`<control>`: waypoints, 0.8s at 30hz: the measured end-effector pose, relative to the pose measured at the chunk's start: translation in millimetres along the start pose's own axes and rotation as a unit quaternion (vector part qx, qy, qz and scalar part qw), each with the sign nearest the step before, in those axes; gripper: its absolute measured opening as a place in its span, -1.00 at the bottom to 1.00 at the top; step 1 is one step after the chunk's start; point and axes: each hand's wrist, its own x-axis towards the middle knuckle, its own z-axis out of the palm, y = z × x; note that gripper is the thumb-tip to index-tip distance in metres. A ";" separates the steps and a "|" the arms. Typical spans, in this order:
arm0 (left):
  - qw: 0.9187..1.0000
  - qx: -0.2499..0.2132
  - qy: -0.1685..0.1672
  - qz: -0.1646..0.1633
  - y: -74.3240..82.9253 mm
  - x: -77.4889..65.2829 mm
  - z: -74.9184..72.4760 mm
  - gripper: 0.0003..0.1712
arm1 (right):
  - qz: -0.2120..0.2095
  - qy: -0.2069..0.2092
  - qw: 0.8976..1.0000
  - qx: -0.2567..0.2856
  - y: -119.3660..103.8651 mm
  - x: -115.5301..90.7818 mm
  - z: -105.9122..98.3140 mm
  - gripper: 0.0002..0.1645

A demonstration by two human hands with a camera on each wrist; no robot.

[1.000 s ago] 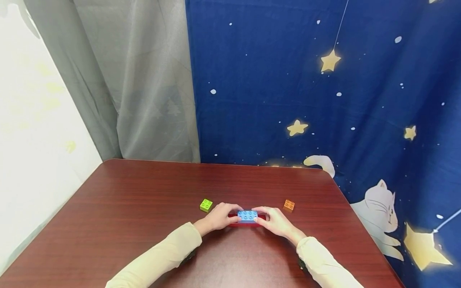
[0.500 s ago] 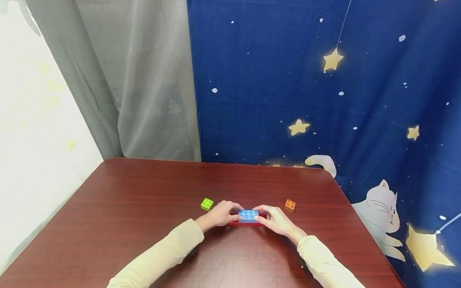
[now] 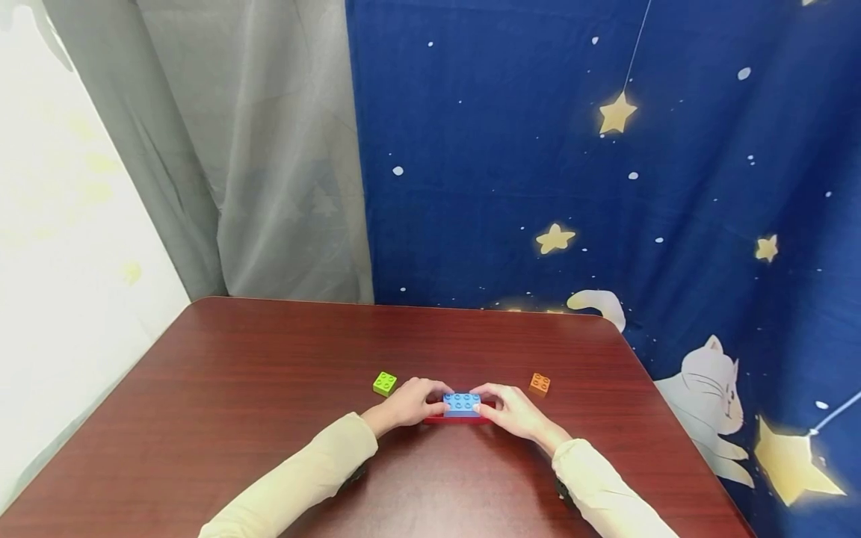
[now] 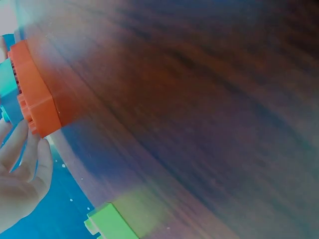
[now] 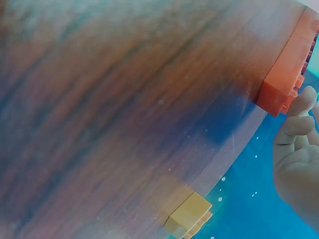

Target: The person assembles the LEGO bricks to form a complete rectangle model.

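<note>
A blue toy building brick with two rows of studs sits on top of a longer red brick at the front middle of the table. My left hand pinches the left end of the blue brick between thumb and fingers. At the opposite end, my right hand grips it the same way. Both wrist views show the red brick on the tabletop, its studs partly visible beyond the blue one. The fingers hide parts of the red brick's ends in the head view.
A lime green brick with studs up lies beyond my left hand. An orange brick of the same size lies beyond the right. The brown table ends at a grey curtain and a blue starry curtain.
</note>
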 end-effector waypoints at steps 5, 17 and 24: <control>1.000 0.002 0.005 0.010 -0.8 0.4 -0.9 -0.69 | -0.007 -0.003 1.000 -0.008 1.6 1.3 -0.3 -0.69; 1.000 0.002 0.003 0.017 -0.8 0.2 -0.8 -0.68 | 0.010 -0.021 1.000 -0.016 0.2 4.4 -1.4 -0.70; 1.000 -0.001 0.002 0.015 -0.6 0.7 -0.2 -0.68 | 0.014 -0.015 1.000 -0.010 0.1 2.4 -0.9 -0.69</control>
